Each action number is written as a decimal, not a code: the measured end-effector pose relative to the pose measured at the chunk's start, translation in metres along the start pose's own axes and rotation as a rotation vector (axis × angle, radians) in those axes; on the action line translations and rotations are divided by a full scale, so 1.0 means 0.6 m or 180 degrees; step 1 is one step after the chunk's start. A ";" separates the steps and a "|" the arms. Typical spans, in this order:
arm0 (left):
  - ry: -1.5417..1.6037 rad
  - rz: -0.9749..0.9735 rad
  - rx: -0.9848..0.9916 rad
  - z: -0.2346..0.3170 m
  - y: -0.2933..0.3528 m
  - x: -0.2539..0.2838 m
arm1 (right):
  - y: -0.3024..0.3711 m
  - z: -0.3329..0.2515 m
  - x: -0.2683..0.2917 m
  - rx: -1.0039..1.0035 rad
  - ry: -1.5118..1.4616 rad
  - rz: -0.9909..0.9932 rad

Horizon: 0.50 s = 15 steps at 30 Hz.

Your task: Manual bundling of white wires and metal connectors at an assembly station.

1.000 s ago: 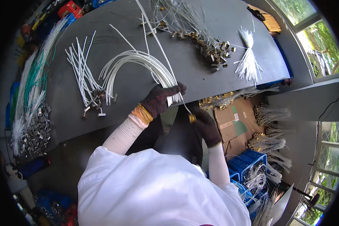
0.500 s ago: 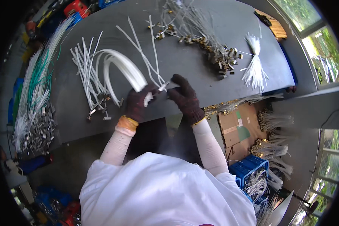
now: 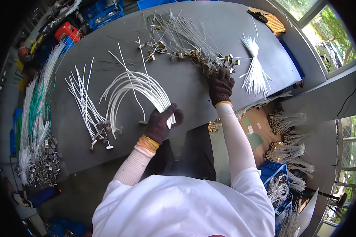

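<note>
Near the front edge of the counter [image 3: 190, 96], a bundle of white cables [image 3: 156, 94] is gripped by the gloved left hand [image 3: 161, 123], whose fingers are clamped around it close to the cut ends. The rest of the bundle is bent into an arch over the counter. Just beside that hand, a loose cable's silver metal fitting [image 3: 142, 122] is seen lying flat. To the left, a looser group of white cables [image 3: 84, 107] is spread out, tipped with block-shaped fittings [image 3: 105, 125].

Farther in, the brass-coloured fittings [image 3: 194, 52] on a pile of thin grey wires [image 3: 188, 35] are reached by the gloved right hand [image 3: 221, 87]; whether its fingers are closed on one cannot be told (the fingertips are hidden among the metal). Near it, to the right, a tied white bundle [image 3: 255, 73] is laid.

Several wires could be dragged out together, since the pile is tangled and the fittings are crowded. The arched cables could spring apart if the left grip were loosened, as they appear stiff. The loose fitting could be knocked off, being close to the edge.
</note>
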<state>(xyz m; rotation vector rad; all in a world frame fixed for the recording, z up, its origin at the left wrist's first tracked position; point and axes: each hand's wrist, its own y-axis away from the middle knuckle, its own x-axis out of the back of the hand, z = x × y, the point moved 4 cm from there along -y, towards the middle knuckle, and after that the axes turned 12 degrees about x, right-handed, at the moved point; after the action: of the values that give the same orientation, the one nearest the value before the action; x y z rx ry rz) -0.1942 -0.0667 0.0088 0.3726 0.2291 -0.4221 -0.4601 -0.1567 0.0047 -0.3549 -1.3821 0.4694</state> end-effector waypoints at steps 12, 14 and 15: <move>0.1526 -0.0390 0.1366 -0.132 -0.099 -0.112 | 0.229 -0.005 0.141 -0.2607 -0.5063 -0.0344; 0.0932 -0.0014 0.0799 -0.142 -0.111 -0.147 | 0.252 -0.005 0.168 -0.2521 -0.5235 -0.0696; 0.0645 -0.0166 0.0021 -0.187 -0.135 -0.139 | 0.253 -0.022 0.177 -0.2595 -0.5432 -0.0937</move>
<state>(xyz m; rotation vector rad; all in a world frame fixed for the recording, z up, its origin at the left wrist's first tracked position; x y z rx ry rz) -0.3190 -0.0609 -0.0932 0.4170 0.4355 -0.4366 -0.4506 0.0283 0.0163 -0.3706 -3.2445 -0.2301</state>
